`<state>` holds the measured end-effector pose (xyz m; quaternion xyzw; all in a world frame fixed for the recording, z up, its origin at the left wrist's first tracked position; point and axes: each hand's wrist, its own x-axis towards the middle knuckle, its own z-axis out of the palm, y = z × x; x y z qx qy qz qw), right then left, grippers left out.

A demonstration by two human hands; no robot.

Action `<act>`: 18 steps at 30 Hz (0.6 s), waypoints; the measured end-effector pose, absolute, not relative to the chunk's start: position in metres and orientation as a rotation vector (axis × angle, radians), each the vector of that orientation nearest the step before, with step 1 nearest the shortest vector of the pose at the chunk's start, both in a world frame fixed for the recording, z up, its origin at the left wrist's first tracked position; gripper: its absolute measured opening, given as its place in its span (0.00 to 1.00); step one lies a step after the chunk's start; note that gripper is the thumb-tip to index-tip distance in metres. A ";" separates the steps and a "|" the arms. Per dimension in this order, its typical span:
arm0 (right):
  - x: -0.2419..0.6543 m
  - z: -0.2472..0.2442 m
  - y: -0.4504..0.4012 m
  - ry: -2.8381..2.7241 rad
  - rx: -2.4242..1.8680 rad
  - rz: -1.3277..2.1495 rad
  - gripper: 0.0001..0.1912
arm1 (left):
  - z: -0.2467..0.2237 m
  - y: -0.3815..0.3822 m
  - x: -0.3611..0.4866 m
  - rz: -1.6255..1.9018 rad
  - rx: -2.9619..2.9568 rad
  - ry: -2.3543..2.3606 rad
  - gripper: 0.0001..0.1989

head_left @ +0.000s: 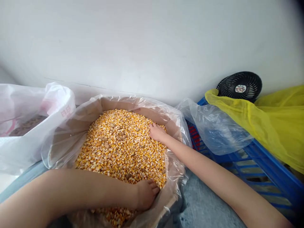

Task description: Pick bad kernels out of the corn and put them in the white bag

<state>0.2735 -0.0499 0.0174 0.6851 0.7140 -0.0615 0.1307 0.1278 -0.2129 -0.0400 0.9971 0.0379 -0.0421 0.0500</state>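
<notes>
Yellow and whitish corn kernels (123,152) fill a cardboard box lined with a clear plastic bag (175,122). Several brown peanuts in their shells (118,138) lie scattered over the corn. My left hand (146,193) reaches across the near side, its slightly parted fingers resting on the kernels by the right edge of the liner. Farther back, my right hand (157,132) touches the corn near the far right side. Its fingers are bent and a little apart, with the tips partly hidden among the kernels. Nothing shows held in either hand.
To the left stands a white woven sack (28,148) with brown contents. At right is a blue plastic crate (261,158), with clear plastic and yellow mesh (280,120) over it. A black fan (247,83) sits against the white wall (142,47) behind.
</notes>
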 end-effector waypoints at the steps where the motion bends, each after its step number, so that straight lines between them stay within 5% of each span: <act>1: 0.274 0.017 -0.050 2.078 1.986 -0.180 0.18 | -0.048 -0.216 0.130 -0.139 3.033 0.150 0.18; 6: 0.275 0.017 -0.050 2.066 1.988 -0.192 0.19 | -0.069 -0.224 0.132 -0.033 2.900 0.377 0.20; 13: 0.274 0.027 -0.053 2.069 1.965 -0.236 0.20 | -0.072 -0.206 0.126 0.777 2.319 0.725 0.18; 18: 0.273 0.031 -0.053 2.046 1.977 -0.263 0.20 | -0.054 -0.161 0.124 -0.287 3.427 0.417 0.23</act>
